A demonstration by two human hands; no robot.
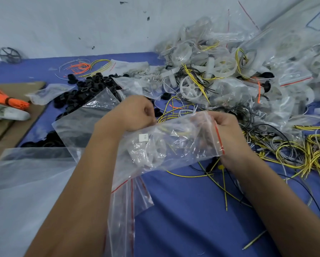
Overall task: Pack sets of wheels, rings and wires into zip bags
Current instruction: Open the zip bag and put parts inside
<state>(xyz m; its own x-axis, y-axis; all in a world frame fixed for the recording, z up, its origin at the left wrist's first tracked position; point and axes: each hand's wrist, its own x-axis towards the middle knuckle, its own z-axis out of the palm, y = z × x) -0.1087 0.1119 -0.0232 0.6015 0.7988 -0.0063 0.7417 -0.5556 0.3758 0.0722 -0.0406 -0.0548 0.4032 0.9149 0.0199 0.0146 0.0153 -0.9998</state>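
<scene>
While my left hand [137,113] and right hand [225,130] pinch the filled zip bag [166,143] above the blue worktop [192,210], I judge I'm sealing it. Next I must press along the red strip [219,138], then drop it on the packed pile [229,58].

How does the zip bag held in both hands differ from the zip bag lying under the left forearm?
The held zip bag is up off the table, gripped by the left hand and right hand; the lower zip bag lies on the blue table. The held one bulges with pale parts and yellow wire; the lower one looks flat and empty. Both are clear plastic with a red strip.
</scene>
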